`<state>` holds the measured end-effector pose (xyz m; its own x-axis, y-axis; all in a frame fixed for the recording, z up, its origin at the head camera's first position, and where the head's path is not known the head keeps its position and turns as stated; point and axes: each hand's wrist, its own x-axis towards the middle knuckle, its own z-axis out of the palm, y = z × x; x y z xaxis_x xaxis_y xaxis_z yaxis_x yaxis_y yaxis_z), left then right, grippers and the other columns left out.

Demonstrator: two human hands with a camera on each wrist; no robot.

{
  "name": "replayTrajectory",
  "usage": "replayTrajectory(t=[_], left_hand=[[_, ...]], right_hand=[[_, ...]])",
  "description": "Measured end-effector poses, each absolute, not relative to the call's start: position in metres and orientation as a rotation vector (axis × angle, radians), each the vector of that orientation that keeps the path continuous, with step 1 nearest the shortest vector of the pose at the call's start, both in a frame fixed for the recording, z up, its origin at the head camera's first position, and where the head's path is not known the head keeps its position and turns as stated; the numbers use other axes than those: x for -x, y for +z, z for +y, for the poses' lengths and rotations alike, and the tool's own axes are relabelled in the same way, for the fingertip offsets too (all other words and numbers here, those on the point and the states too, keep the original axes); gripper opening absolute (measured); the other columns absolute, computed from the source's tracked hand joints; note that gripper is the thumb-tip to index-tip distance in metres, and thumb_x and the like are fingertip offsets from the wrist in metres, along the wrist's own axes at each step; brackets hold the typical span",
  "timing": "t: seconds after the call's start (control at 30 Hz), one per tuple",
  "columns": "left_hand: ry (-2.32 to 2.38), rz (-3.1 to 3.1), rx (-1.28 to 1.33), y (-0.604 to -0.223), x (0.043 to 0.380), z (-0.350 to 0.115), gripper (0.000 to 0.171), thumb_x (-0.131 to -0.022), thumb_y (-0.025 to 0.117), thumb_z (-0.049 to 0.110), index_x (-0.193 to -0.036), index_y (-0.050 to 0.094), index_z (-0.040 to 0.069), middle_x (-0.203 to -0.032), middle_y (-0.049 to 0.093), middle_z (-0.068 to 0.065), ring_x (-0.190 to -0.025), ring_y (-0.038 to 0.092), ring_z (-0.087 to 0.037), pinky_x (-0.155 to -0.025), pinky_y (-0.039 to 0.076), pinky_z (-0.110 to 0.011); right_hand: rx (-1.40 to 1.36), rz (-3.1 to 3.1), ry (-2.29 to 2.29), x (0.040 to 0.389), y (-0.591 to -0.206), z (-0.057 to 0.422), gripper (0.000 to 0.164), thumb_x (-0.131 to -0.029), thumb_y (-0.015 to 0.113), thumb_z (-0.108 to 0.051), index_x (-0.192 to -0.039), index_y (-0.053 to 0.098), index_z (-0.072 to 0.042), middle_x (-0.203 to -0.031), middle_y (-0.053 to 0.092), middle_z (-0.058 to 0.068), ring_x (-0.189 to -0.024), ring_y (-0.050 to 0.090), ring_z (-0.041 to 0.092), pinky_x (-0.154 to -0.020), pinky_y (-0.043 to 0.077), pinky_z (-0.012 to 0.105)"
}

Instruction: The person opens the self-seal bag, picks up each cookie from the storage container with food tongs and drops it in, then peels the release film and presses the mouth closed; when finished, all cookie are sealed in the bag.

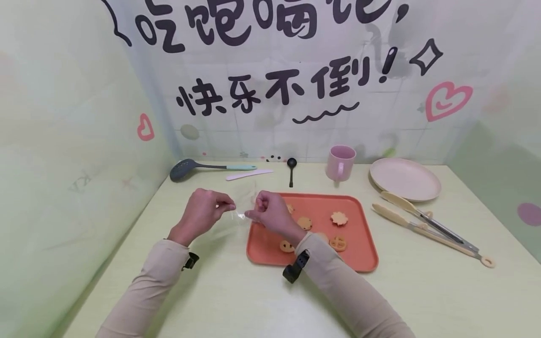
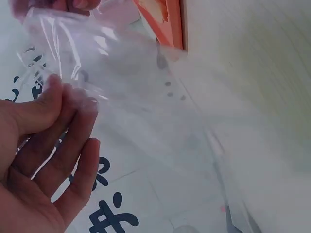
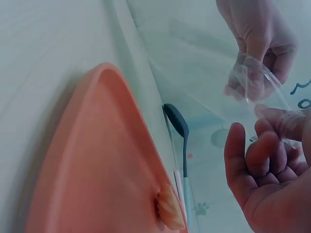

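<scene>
A clear plastic bag point(image 2: 141, 102) hangs between the two hands, mostly transparent and hard to make out in the head view. My left hand point(image 1: 202, 212) pinches one side of its edge between thumb and fingers. With thumb and fingertips, my right hand point(image 1: 274, 215) pinches the other side, above the left part of an orange tray point(image 1: 357, 256). Several cookies lie on that tray, among them a scalloped cookie point(image 1: 339, 218), a pretzel-shaped cookie point(image 1: 338, 243) and a cookie with holes point(image 1: 287, 246). The right hand and forearm hide part of the tray.
Along the back lie a slotted ladle point(image 1: 182, 170), a pale purple spreader point(image 1: 249, 175) and a small black spoon point(image 1: 291, 164). A pink mug point(image 1: 340, 163) stands beside them. To the right are a pink plate point(image 1: 405, 176) and tongs point(image 1: 435, 233). Printed walls enclose the table.
</scene>
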<state>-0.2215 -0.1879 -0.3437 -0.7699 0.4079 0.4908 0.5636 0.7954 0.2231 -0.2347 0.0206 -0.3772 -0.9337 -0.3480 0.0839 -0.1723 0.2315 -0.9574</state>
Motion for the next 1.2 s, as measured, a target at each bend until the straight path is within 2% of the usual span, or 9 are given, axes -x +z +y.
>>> replayTrajectory(t=[0.1, 0.2, 0.37, 0.6, 0.67, 0.77, 0.9, 1.07, 1.2], left_hand=[[-0.523, -2.553, 0.724, -0.344, 0.222, -0.191, 0.005, -0.081, 0.083, 0.016, -0.084, 0.081, 0.012, -0.079, 0.079, 0.0, -0.072, 0.075, -0.014, -0.067, 0.058, -0.034], [-0.548, -2.544, 0.699, -0.343, 0.22, -0.194, 0.005, -0.081, 0.083, 0.015, -0.084, 0.081, 0.012, -0.08, 0.079, 0.0, -0.073, 0.075, -0.015, -0.067, 0.059, -0.034], [-0.614, -2.55, 0.643, -0.343, 0.219, -0.2, 0.006, -0.083, 0.081, 0.013, -0.087, 0.081, 0.008, -0.082, 0.079, -0.003, -0.074, 0.076, -0.018, -0.069, 0.061, -0.036], [-0.808, -2.662, 0.685, -0.34, 0.226, -0.205, 0.009, -0.093, 0.071, 0.009, -0.096, 0.079, 0.006, -0.089, 0.078, -0.007, -0.079, 0.074, -0.019, -0.072, 0.061, -0.034], [-0.906, -2.722, 0.718, -0.34, 0.23, -0.208, 0.011, -0.095, 0.067, 0.009, -0.098, 0.077, 0.006, -0.089, 0.077, -0.006, -0.081, 0.073, -0.021, -0.073, 0.061, -0.032], [-1.066, -2.801, 0.776, -0.338, 0.236, -0.213, 0.014, -0.099, 0.062, 0.009, -0.102, 0.076, 0.007, -0.091, 0.076, -0.006, -0.083, 0.07, -0.021, -0.074, 0.06, -0.034], [-1.257, -2.846, 0.88, -0.339, 0.238, -0.218, 0.018, -0.102, 0.056, 0.01, -0.105, 0.074, 0.007, -0.094, 0.076, -0.006, -0.084, 0.069, -0.015, -0.078, 0.061, -0.04], [-1.503, -2.847, 1.039, -0.342, 0.241, -0.217, 0.023, -0.106, 0.051, 0.016, -0.104, 0.071, 0.005, -0.098, 0.075, -0.012, -0.094, 0.072, -0.023, -0.084, 0.061, -0.036], [-1.622, -2.86, 1.013, -0.34, 0.245, -0.213, 0.03, -0.107, 0.048, 0.024, -0.109, 0.068, 0.001, -0.101, 0.074, -0.015, -0.1, 0.072, -0.032, -0.088, 0.06, -0.04]], right_hand=[[0.527, 2.302, -1.772, 0.234, -0.378, 0.023, 0.024, -0.093, 0.071, -0.01, -0.081, 0.051, -0.007, -0.066, 0.06, 0.007, -0.065, 0.066, 0.03, -0.061, 0.058, 0.032], [0.531, 2.281, -1.743, 0.235, -0.38, 0.026, 0.017, -0.096, 0.067, -0.01, -0.087, 0.053, -0.006, -0.07, 0.066, 0.014, -0.062, 0.065, 0.024, -0.062, 0.059, 0.031], [0.608, 2.258, -1.734, 0.232, -0.379, 0.034, 0.009, -0.099, 0.064, -0.014, -0.098, 0.059, -0.007, -0.069, 0.065, 0.011, -0.061, 0.063, 0.018, -0.063, 0.06, 0.034], [0.933, 2.226, -1.65, 0.232, -0.367, 0.047, 0.028, -0.106, 0.051, -0.027, -0.118, 0.068, -0.008, -0.089, 0.068, 0.017, -0.074, 0.064, 0.031, -0.072, 0.06, 0.045], [0.962, 2.307, -1.677, 0.233, -0.362, 0.049, 0.024, -0.104, 0.056, -0.025, -0.117, 0.068, -0.01, -0.1, 0.064, 0.016, -0.082, 0.062, 0.031, -0.074, 0.059, 0.045], [0.94, 2.537, -1.729, 0.238, -0.357, 0.048, 0.013, -0.095, 0.07, -0.02, -0.102, 0.064, -0.011, -0.117, 0.056, 0.011, -0.101, 0.058, 0.025, -0.081, 0.057, 0.044], [0.899, 2.6, -1.796, 0.242, -0.355, 0.042, 0.035, -0.084, 0.08, -0.011, -0.089, 0.046, -0.003, -0.13, 0.057, 0.01, -0.119, 0.058, 0.022, -0.088, 0.055, 0.041], [0.883, 2.289, -1.864, 0.24, -0.356, 0.036, 0.042, -0.085, 0.076, 0.0, -0.107, 0.041, -0.005, -0.112, 0.074, 0.015, -0.093, 0.075, 0.033, -0.074, 0.063, 0.038], [0.91, 2.232, -1.844, 0.238, -0.356, 0.035, 0.05, -0.086, 0.074, 0.006, -0.123, 0.043, -0.008, -0.09, 0.075, 0.021, -0.077, 0.074, 0.042, -0.068, 0.062, 0.052]])
